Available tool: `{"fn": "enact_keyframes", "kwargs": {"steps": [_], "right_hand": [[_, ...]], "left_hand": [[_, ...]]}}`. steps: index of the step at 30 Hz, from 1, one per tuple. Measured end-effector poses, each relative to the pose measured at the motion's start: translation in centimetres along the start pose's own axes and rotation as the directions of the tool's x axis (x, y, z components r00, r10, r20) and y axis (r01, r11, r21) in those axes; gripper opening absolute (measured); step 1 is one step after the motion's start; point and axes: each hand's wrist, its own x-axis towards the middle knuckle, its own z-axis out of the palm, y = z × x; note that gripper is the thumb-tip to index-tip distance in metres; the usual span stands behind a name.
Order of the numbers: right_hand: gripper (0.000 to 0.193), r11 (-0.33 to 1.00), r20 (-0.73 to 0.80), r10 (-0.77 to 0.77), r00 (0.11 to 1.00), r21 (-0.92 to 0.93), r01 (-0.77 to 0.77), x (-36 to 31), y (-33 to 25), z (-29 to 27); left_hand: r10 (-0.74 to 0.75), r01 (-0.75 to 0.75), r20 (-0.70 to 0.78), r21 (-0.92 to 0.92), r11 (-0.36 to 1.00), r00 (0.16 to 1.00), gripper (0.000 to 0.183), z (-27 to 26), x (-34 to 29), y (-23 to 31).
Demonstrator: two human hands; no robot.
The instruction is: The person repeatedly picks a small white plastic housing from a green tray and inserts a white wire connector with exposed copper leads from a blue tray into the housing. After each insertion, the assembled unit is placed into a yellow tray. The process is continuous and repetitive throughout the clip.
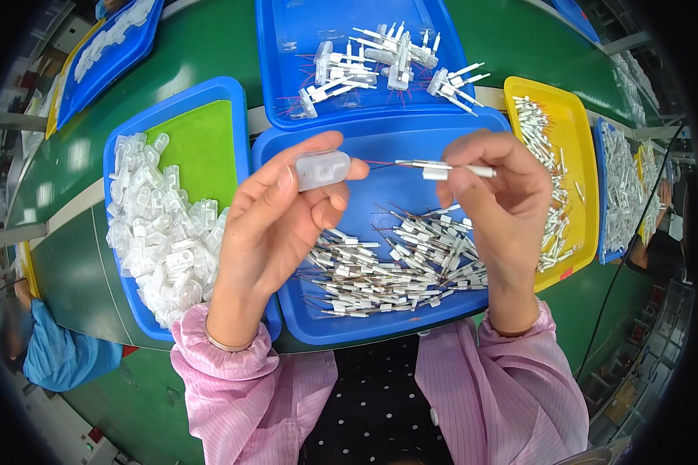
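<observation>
My left hand [262,209] pinches a translucent white plastic casing [323,170] with one rounded end, between thumb and fingers. A short way to its right, my right hand [512,194] grips a slim white rod-shaped part [436,169] with thin dark and red wires. Those wires stretch left toward the casing; whether they touch it I cannot tell. Both hands are raised over a blue tray [310,329] that holds many similar wired rod parts [395,267], lying in heaps.
On the left, a blue tray [237,116] with a green liner holds a pile of translucent casings [159,232]. Beyond, another blue tray [302,23] carries casings fitted with white rods [399,62]. A yellow tray [589,155] of rod parts stands at right on the green table [70,256].
</observation>
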Motion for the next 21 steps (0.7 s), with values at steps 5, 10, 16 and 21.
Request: {"fn": "enact_keyframes", "kwargs": {"steps": [5, 10, 16, 21], "right_hand": [[0.017, 0.988, 0.031, -0.15, 0.988, -0.032, 0.151, -0.34, -0.56, -0.17], [0.02, 0.982, 0.087, -0.176, 0.981, -0.061, 0.181, -0.3, -0.2, 0.02], [0.018, 0.912, 0.113, -0.267, 0.957, -0.291, 0.288, 0.0, 0.12, -0.1], [0.016, 0.831, 0.236, -0.319, 0.918, -0.397, 0.391, -0.17, -0.6, 0.13]], "left_hand": [[0.008, -0.007, 0.046, -0.009, 1.0, 0.999, 0.043, -0.3, 0.17, -0.32], [-0.045, 0.046, 0.044, -0.008, 0.999, 0.998, 0.047, -0.01, 0.26, -0.55], [-0.089, 0.089, -0.012, 0.08, 0.993, 0.996, 0.055, 0.48, 0.16, -0.29], [-0.015, 0.016, 0.105, -0.005, 1.0, 0.994, 0.045, -0.36, 0.25, -0.73]]}}
